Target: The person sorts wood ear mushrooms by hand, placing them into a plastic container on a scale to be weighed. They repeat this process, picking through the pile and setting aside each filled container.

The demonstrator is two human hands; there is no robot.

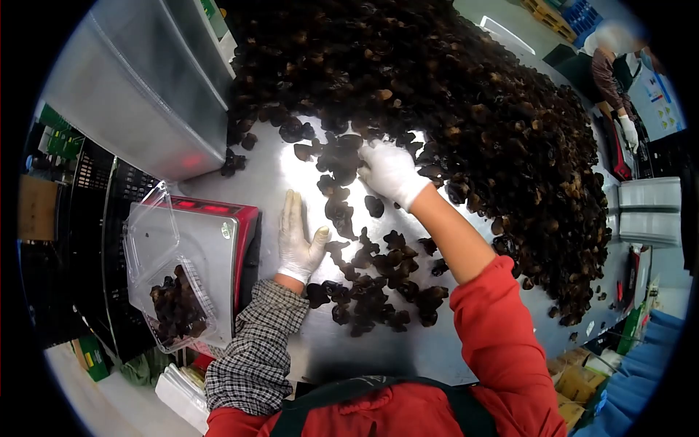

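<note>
Head view: the metal table [331, 357] is covered at its far and right sides by a large heap of dark, ear-shaped pieces [437, 87]. At far left, grey bins [145, 87] are seen beside a red-edged scale [244, 255]. Loose dark pieces [378, 291] are scattered between the forearms. On the scale, an open clear box [207, 291] is partly filled with similar pieces. The gloved left hand [297, 240] is laid open. The gloved right hand [393, 173] is curled at the heap's near edge; whether anything is gripped cannot be told.
</note>
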